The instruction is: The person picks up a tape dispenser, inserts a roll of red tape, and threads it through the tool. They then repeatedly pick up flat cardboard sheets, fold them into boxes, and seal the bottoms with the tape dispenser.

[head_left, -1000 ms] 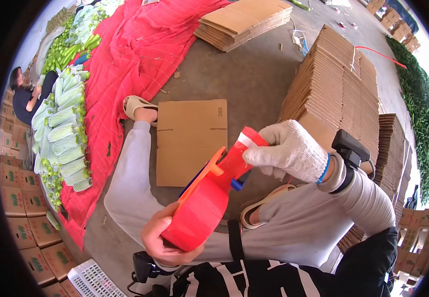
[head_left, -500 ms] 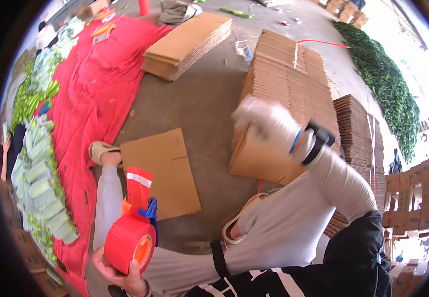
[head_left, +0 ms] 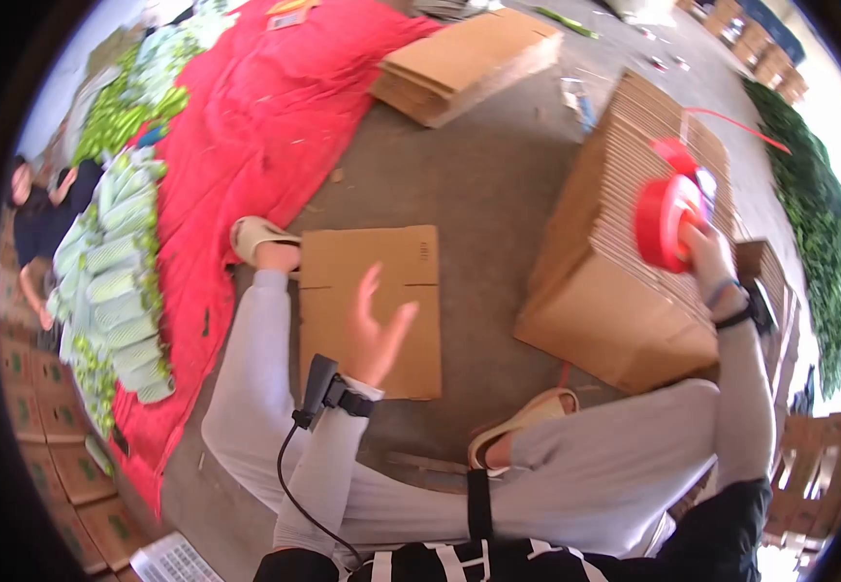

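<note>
Since half a second ago the red tape dispenser [head_left: 665,221] has crossed over: it was low at the left knee in the left hand, and now sits up at the right, gripped by the right hand [head_left: 709,260], whose fingers close round its handle side; motion blur hides the finer grip. Left hand [head_left: 377,330] is now empty, fingers spread wide, raised in the air above the flat carton [head_left: 372,291] and not touching it. Person is seated on the concrete, legs in pale trousers bent to either side, one sandal [head_left: 255,238] at the carton's near-left corner. Flat carton lies between the feet, unfolded, no tape visible on it. Dispenser hangs over the top of the big stack of flattened cartons [head_left: 624,262] just right of the legs. Judgement: work is at an early point for this piece, since the carton is neither erected nor sealed and the whole stack remains flat. Further out, a red cloth [head_left: 246,126] covers the floor on the left with netted green produce [head_left: 115,262] along its edge, another person [head_left: 37,223] beside it; a second carton stack [head_left: 464,58] lies beyond.
</note>
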A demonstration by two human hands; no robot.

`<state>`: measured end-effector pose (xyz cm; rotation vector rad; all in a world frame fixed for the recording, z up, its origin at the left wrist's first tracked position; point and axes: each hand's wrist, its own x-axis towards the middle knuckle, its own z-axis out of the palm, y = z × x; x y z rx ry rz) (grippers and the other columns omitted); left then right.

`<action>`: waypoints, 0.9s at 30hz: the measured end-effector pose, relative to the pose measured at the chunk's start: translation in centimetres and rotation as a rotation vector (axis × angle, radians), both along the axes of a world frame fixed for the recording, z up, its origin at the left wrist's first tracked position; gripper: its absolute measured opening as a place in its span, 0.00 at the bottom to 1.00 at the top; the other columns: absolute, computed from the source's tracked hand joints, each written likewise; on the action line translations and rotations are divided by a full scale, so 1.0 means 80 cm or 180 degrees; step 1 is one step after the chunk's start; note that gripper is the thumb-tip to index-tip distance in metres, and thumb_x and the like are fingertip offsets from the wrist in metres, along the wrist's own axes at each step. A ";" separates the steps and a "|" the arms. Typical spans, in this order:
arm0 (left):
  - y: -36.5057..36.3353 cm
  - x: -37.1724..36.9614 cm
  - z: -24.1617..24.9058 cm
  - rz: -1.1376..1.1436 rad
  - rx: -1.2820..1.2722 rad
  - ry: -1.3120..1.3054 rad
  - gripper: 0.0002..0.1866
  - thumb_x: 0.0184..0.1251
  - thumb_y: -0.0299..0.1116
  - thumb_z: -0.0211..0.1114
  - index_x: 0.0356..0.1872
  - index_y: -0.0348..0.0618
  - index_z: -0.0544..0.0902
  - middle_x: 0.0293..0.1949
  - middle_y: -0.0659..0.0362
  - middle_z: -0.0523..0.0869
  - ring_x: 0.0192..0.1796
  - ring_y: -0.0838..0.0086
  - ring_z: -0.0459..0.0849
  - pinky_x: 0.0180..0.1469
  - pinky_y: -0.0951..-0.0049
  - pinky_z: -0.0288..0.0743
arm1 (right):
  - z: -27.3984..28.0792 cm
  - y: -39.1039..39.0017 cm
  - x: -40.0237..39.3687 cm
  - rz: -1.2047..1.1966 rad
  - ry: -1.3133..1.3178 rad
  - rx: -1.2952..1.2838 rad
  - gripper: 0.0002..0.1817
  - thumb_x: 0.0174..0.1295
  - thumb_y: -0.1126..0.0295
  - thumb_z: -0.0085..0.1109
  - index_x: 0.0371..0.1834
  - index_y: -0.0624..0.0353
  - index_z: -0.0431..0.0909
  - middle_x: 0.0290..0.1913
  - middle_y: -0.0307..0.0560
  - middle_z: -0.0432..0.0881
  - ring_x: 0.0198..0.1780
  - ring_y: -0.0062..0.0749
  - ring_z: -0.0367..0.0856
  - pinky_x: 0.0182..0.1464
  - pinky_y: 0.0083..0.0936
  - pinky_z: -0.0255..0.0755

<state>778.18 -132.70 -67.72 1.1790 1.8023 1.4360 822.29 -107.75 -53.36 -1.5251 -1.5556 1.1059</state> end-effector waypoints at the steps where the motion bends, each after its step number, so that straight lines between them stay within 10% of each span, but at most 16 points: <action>1: -0.035 -0.053 -0.082 0.0582 -0.0346 0.0118 0.40 0.64 0.37 0.75 0.74 0.35 0.66 0.72 0.43 0.73 0.75 0.53 0.71 0.73 0.54 0.67 | -0.034 0.025 0.053 -0.0484 -0.0548 0.0253 0.15 0.60 0.65 0.60 0.39 0.66 0.87 0.30 0.37 0.84 0.32 0.21 0.80 0.33 0.27 0.72; 4: -0.131 -0.163 -0.240 0.1624 -0.1774 -0.0240 0.45 0.57 0.41 0.79 0.73 0.32 0.67 0.67 0.41 0.77 0.70 0.52 0.76 0.70 0.56 0.71 | -0.063 0.024 0.108 -0.0563 -0.0981 0.0260 0.18 0.61 0.60 0.65 0.44 0.66 0.86 0.30 0.43 0.86 0.29 0.27 0.83 0.34 0.29 0.75; 7: -0.115 -0.165 -0.275 0.1976 -0.2622 0.1213 0.53 0.49 0.45 0.84 0.73 0.33 0.66 0.64 0.40 0.80 0.67 0.50 0.78 0.66 0.55 0.76 | -0.002 -0.002 0.056 -0.0695 -0.1178 -0.1022 0.22 0.68 0.59 0.65 0.56 0.66 0.81 0.42 0.47 0.88 0.43 0.30 0.88 0.50 0.28 0.81; 11: -0.105 -0.190 -0.274 0.1655 -0.2880 0.0636 0.50 0.45 0.48 0.86 0.67 0.30 0.73 0.64 0.37 0.77 0.65 0.53 0.78 0.68 0.53 0.71 | -0.026 0.030 0.086 -0.0471 -0.3300 0.1880 0.28 0.68 0.54 0.65 0.61 0.67 0.80 0.48 0.49 0.86 0.50 0.33 0.85 0.56 0.25 0.76; 14: -0.115 -0.206 -0.282 0.1064 -0.2365 -0.0763 0.38 0.51 0.41 0.85 0.61 0.34 0.79 0.54 0.47 0.86 0.53 0.63 0.87 0.56 0.64 0.81 | 0.048 -0.020 -0.046 -0.0390 -0.1516 0.1360 0.25 0.68 0.61 0.64 0.62 0.68 0.79 0.51 0.53 0.87 0.50 0.33 0.86 0.56 0.24 0.76; 17: -0.087 -0.168 -0.180 0.0508 -0.1063 -0.1982 0.27 0.60 0.31 0.78 0.58 0.33 0.80 0.50 0.50 0.90 0.46 0.69 0.89 0.51 0.69 0.83 | 0.059 -0.044 -0.138 0.0801 -0.1061 0.1023 0.22 0.70 0.61 0.63 0.60 0.66 0.82 0.51 0.53 0.87 0.50 0.29 0.86 0.55 0.25 0.78; 21: -0.066 -0.090 -0.002 -0.0439 -0.0493 -0.0633 0.22 0.68 0.31 0.68 0.60 0.30 0.77 0.49 0.42 0.89 0.49 0.56 0.90 0.50 0.62 0.81 | 0.042 -0.097 -0.271 0.1868 -0.0769 0.0170 0.38 0.67 0.47 0.66 0.71 0.65 0.72 0.60 0.61 0.83 0.60 0.43 0.84 0.62 0.33 0.77; 23: -0.074 -0.040 0.069 -0.0605 -0.0848 0.0459 0.24 0.69 0.33 0.66 0.62 0.32 0.75 0.48 0.37 0.86 0.52 0.41 0.85 0.51 0.56 0.79 | 0.003 -0.113 -0.324 0.1694 -0.0469 -0.0353 0.53 0.63 0.40 0.67 0.79 0.68 0.56 0.68 0.71 0.75 0.70 0.55 0.76 0.71 0.37 0.69; 27: -0.087 0.034 0.085 -0.0856 -0.0657 0.0739 0.29 0.69 0.39 0.68 0.69 0.41 0.75 0.60 0.45 0.84 0.59 0.49 0.83 0.58 0.61 0.78 | -0.072 -0.129 -0.368 0.0871 -0.0204 -0.0636 0.60 0.64 0.37 0.63 0.84 0.65 0.41 0.75 0.71 0.66 0.76 0.58 0.67 0.75 0.40 0.62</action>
